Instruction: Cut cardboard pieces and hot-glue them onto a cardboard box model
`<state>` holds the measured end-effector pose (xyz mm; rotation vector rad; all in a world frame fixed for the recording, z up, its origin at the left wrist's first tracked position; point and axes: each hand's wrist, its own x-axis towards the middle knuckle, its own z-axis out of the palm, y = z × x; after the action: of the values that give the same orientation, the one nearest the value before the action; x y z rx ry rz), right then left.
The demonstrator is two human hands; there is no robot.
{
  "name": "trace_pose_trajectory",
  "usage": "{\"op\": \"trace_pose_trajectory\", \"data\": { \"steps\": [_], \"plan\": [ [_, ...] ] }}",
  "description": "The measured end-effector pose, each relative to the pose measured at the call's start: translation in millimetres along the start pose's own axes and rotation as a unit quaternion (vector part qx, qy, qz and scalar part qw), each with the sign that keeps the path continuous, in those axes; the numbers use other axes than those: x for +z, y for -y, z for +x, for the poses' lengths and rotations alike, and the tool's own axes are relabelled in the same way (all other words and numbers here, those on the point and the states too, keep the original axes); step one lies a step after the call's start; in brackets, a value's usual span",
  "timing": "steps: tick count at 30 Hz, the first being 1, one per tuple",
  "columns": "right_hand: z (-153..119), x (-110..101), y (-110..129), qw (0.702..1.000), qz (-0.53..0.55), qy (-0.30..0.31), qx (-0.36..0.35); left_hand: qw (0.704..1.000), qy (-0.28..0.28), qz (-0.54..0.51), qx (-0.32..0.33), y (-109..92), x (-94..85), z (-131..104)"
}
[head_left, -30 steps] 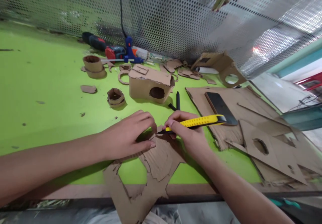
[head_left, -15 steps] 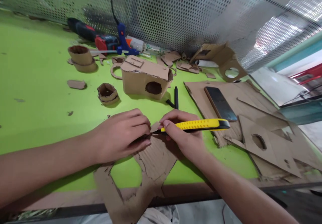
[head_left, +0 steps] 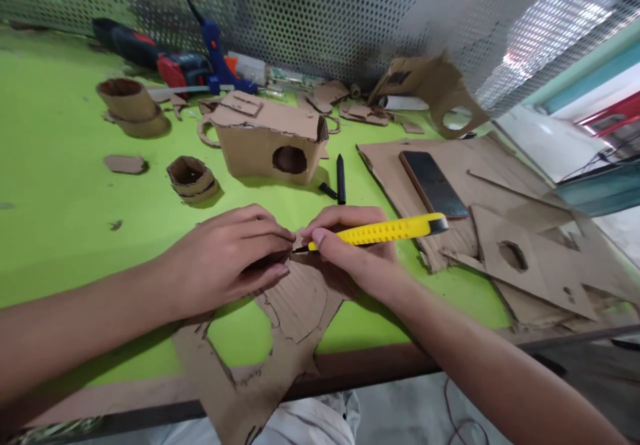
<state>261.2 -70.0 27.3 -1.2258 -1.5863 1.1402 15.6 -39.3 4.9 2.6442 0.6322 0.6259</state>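
Note:
In my right hand [head_left: 357, 248] is a yellow utility knife [head_left: 385, 231], gripped like a pen, its dark tip pointing left and reaching a torn cardboard piece [head_left: 300, 305]. My left hand [head_left: 237, 258] has its fingers curled and pressed together on the far part of that cardboard, close to the blade; the fingertips partly hide what lies under them. A ragged cut-out opens the cardboard's left side, and its near end overhangs the table edge. Beyond my hands stands a cardboard box [head_left: 265, 145] with a round hole, beside a black marker [head_left: 341, 178] and its cap [head_left: 328, 191].
A phone [head_left: 434, 183] lies on cardboard sheets [head_left: 380, 158] at right. Cardboard rings [head_left: 193, 181] and a taller tube [head_left: 131, 108] stand at left. A blue glue gun [head_left: 216, 61] and a red-black power tool [head_left: 183, 68] rest near the perforated metal screen [head_left: 320, 25].
The view has shifted slightly, so the bench things appear farther left and higher. The knife handle has rolled a little and its rear end tilts up more. Both hands stay at the cardboard.

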Motion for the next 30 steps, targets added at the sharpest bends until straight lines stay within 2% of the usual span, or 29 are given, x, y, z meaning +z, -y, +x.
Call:
{"op": "trace_pose_trajectory", "data": {
  "steps": [5,13,18,21,23,30],
  "plan": [
    [2.5,1.5,2.8,1.000,0.010,-0.019,0.013,1.000,0.008,-0.009,-0.008,1.2,-1.2,-0.8],
    [-0.6,3.8,-1.7,1.000,0.024,-0.001,0.008,0.999,0.029,-0.026,-0.018,4.1,0.9,1.3],
    [-3.9,3.1,-3.7,0.999,-0.021,-0.002,-0.026,0.998,0.061,-0.017,-0.020,8.1,3.4,-0.3],
    [-0.3,0.2,-1.8,0.997,-0.050,-0.046,-0.048,0.996,0.076,-0.002,-0.038,10.7,2.5,-1.6],
    [3.3,-2.3,-0.4,0.994,-0.055,-0.085,-0.038,0.997,0.074,-0.004,-0.039,12.0,1.8,-1.8],
    [3.1,-1.7,-2.9,0.993,-0.021,-0.115,-0.025,0.997,0.069,-0.007,-0.025,11.9,1.9,0.3]
  ]
}}
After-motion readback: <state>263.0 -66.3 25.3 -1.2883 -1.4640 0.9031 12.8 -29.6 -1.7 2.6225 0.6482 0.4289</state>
